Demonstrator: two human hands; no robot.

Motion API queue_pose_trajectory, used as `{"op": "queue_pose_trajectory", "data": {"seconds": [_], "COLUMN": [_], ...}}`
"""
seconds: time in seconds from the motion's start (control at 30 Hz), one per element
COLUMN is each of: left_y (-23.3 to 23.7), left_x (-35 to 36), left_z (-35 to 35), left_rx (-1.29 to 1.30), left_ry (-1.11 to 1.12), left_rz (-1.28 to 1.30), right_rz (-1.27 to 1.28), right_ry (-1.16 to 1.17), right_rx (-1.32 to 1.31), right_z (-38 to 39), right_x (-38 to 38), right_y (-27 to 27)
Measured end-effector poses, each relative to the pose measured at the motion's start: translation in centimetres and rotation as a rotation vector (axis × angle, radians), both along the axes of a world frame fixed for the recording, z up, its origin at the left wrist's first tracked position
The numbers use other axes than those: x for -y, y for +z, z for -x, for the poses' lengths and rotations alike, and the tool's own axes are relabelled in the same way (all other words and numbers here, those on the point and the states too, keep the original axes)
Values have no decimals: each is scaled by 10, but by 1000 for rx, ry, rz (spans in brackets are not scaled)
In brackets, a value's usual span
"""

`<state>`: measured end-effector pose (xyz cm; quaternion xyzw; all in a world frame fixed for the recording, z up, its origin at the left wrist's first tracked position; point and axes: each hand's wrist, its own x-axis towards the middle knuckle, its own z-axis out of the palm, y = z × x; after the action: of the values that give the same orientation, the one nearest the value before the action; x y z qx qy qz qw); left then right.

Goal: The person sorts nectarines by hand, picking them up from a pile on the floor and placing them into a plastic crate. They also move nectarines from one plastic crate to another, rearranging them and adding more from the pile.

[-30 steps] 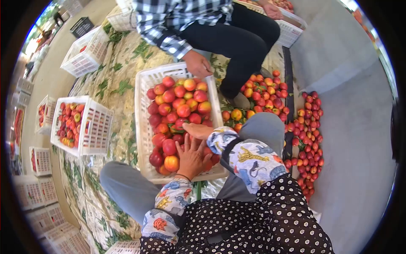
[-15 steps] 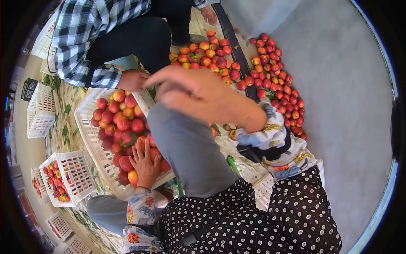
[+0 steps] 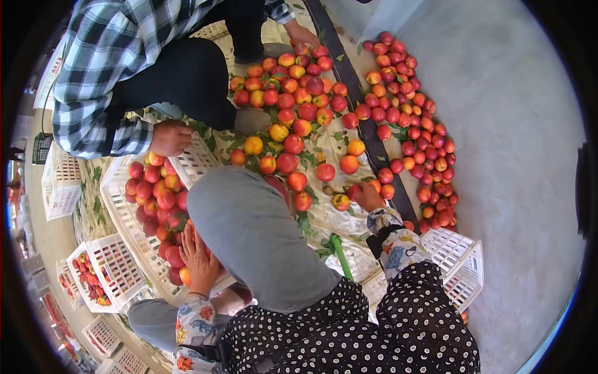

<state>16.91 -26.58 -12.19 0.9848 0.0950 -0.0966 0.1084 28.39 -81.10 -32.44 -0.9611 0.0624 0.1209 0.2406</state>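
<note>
One nectarine (image 3: 357,191) sits in my curled right hand (image 3: 371,198) at three o'clock. My left hand (image 3: 199,258) lies open, flat on fruit (image 3: 163,199) in the crate (image 3: 134,221).

Red and yellow nectarines (image 3: 299,112), white crate (image 3: 128,215), blue-white checked shirt (image 3: 106,56), black dotted garment (image 3: 349,330), grey trousers (image 3: 255,230).

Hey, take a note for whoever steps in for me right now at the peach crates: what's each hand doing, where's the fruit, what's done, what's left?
Left hand: open, flat on the peaches in the big white crate.
Right hand: stretched to the loose peaches on the leaf-print cloth, fingers curled at one; grip unclear.
Done: the big white crate is filled to its rim; a co-worker's hand rests on the far rim.
Left: many peaches lie loose on the cloth and the concrete floor; the small crate at the right looks empty.
</note>
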Motion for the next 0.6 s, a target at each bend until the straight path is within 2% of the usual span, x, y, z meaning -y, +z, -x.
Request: {"op": "queue_pose_trajectory", "data": {"seconds": [0.07, 0.1, 0.2, 0.27, 0.3, 0.37, 0.4, 0.47, 0.6], "left_y": [1, 2, 10, 14, 15, 15, 16, 24, 21], "left_x": [-1, 0, 5, 7, 9, 9, 11, 16, 16], "left_z": [1, -1, -5, -4, -6, -6, -7, -8, -10], "left_rx": [-15, -35, -49, -47, -35, 8, 20, 18, 34], "left_ry": [2, 4, 29, 51, 48, 44, 57, 20, 43], "left_rz": [-14, -23, 2, 42, 55, 85, 85, 23, 50], "right_rz": [166, 171, 108, 108, -65, -562, -560, -1130, -1305], "right_ry": [-30, 27, -10, 62, 26, -272, -255, -479, -304], "right_rx": [-113, -170, -70, -22, -130, -510, -503, -661, -461], "right_z": [4, 7, 12, 15, 14, -2, -5, -6, -47], "right_x": [-36, -32, -32, -19, -10, -26, -24, -17, -36], "right_y": [31, 19, -1, -7, -10, 61, 75, 90, 158]}}
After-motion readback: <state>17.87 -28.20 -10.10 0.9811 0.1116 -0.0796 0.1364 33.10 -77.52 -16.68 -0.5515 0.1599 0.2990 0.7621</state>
